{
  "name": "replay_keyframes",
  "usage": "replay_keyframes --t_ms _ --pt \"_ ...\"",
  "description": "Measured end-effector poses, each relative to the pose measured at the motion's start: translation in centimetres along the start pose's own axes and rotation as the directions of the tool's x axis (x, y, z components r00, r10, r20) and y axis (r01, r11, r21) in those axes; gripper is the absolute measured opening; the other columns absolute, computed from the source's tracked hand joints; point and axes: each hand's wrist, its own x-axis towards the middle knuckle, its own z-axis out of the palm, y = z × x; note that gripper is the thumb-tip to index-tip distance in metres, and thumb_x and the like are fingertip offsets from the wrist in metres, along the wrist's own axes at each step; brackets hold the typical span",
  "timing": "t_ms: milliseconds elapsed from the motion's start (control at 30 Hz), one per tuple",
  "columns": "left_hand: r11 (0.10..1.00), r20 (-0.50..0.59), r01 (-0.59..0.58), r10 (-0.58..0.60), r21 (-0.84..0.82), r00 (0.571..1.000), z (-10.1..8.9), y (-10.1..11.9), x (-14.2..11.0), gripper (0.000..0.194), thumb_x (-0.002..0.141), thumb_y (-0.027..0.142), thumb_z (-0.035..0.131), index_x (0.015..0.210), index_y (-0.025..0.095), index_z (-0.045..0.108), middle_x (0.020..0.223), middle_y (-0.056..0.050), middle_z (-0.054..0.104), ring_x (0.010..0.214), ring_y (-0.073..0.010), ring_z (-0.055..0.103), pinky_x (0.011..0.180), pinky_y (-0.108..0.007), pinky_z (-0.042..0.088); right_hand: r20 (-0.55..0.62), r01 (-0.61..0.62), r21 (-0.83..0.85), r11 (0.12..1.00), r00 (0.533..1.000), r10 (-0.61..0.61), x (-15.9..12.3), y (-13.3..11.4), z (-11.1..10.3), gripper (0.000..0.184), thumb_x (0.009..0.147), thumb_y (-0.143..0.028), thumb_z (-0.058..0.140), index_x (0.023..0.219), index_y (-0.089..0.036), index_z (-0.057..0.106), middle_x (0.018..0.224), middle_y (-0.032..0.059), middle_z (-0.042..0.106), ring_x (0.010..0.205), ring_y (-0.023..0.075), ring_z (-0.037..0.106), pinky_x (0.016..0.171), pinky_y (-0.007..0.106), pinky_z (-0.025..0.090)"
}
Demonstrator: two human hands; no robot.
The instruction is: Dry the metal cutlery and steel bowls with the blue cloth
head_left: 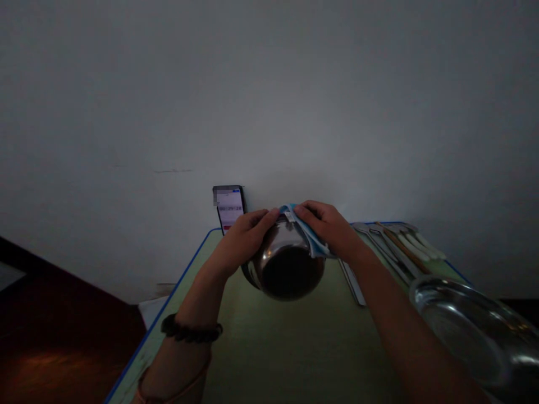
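Note:
A shiny steel pot [290,269] is tipped on its side above the table, its dark round base facing me. My left hand [246,233] grips it at the upper left, thumb along the top. A blue and white cloth [314,241] lies over the pot's upper right side. Closed around that cloth, my right hand [326,224] presses it against the metal. A dark curved part shows at the pot's lower left; whether it is a handle I cannot tell. My fingers behind the pot are hidden.
A phone [231,209] showing a timer leans against the wall behind. Right of the pot lies a flat metal-edged object [354,286]. Several long-handled utensils [404,247] lie at the back right. A steel basin [471,331] stands at the right of the blue-edged table [295,353].

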Motion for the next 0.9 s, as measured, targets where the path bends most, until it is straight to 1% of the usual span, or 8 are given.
replay_keyframes --t_ms 100,200,300,367,467,600,800,900 --pt "0.996 -0.087 0.029 -0.036 -0.080 0.996 -0.2 -0.4 0.0 0.042 0.077 0.054 0.047 0.077 0.016 0.065 0.069 -0.001 0.063 0.065 -0.0146 0.055 0.061 -0.024 0.040 -0.111 -0.054 0.136 0.989 0.991 0.069 0.1 0.8 -0.2 0.037 0.080 -0.053 0.045 0.073 -0.018 0.057 0.066 -0.0013 0.051 0.064 0.0112 0.046 0.059 0.024 0.035" --pt "0.982 -0.169 0.053 -0.084 -0.180 0.982 -0.4 -1.0 0.1 0.040 0.076 0.053 0.049 0.071 0.016 0.064 0.064 -0.001 0.062 0.059 -0.0127 0.052 0.056 -0.023 0.039 -0.181 -0.080 0.323 0.943 0.973 0.144 0.1 1.4 -0.1 0.035 0.076 -0.053 0.050 0.073 -0.018 0.056 0.063 -0.0029 0.047 0.058 0.0098 0.042 0.054 0.023 0.033" --pt "0.952 -0.246 0.029 -0.108 -0.305 0.963 -0.5 -1.5 0.4 0.037 0.075 0.051 0.051 0.069 0.017 0.063 0.061 0.000 0.060 0.056 -0.0114 0.050 0.054 -0.022 0.037 -0.206 -0.067 0.482 0.873 0.960 0.188 0.0 1.6 0.0 0.033 0.075 -0.052 0.052 0.073 -0.019 0.055 0.062 -0.0038 0.045 0.056 0.0092 0.042 0.054 0.023 0.034" --pt "0.929 -0.281 0.011 -0.123 -0.370 0.952 -0.4 -1.5 0.5 0.036 0.074 0.051 0.052 0.067 0.017 0.061 0.059 0.001 0.059 0.054 -0.0107 0.049 0.053 -0.022 0.037 -0.199 -0.066 0.518 0.853 0.961 0.195 0.0 1.6 0.1 0.033 0.076 -0.052 0.052 0.071 -0.019 0.054 0.062 -0.0040 0.044 0.056 0.0091 0.042 0.054 0.024 0.035" --pt "0.930 -0.268 0.014 -0.120 -0.366 0.956 -0.3 -1.2 0.4 0.034 0.074 0.050 0.054 0.065 0.017 0.060 0.056 0.003 0.057 0.050 -0.0098 0.046 0.051 -0.022 0.037 -0.160 -0.074 0.434 0.898 0.974 0.158 0.0 1.4 0.0 0.033 0.076 -0.052 0.051 0.071 -0.019 0.054 0.063 -0.0031 0.047 0.058 0.0096 0.044 0.055 0.024 0.036" --pt "0.969 -0.160 0.021 -0.063 -0.248 0.985 -0.3 -0.7 0.1 0.035 0.074 0.049 0.054 0.068 0.016 0.062 0.060 0.002 0.059 0.053 -0.0103 0.049 0.052 -0.021 0.037 -0.110 -0.061 0.241 0.969 0.990 0.090 0.1 1.1 -0.2 0.034 0.078 -0.051 0.049 0.075 -0.019 0.058 0.067 -0.0018 0.050 0.062 0.0101 0.045 0.058 0.024 0.036" --pt "0.990 -0.082 0.023 -0.035 -0.138 0.996 -0.2 -0.3 -0.1 0.036 0.077 0.050 0.050 0.067 0.017 0.061 0.060 0.002 0.057 0.053 -0.0105 0.047 0.051 -0.021 0.036 -0.034 -0.010 0.069 0.998 0.999 0.012 0.0 0.1 -0.4 0.035 0.082 -0.050 0.044 0.077 -0.019 0.058 0.075 0.0003 0.057 0.072 0.0122 0.050 0.066 0.026 0.038" --pt "0.997 -0.027 0.006 -0.008 -0.074 1.000 -0.1 0.0 -0.2 0.035 0.079 0.049 0.048 0.069 0.018 0.062 0.063 0.001 0.058 0.058 -0.0108 0.049 0.054 -0.021 0.037 0.020 0.009 0.012 1.000 1.000 -0.009 -0.1 -0.2 -0.4 0.036 0.083 -0.050 0.042 0.078 -0.018 0.058 0.073 0.0001 0.056 0.070 0.0120 0.050 0.065 0.026 0.038"
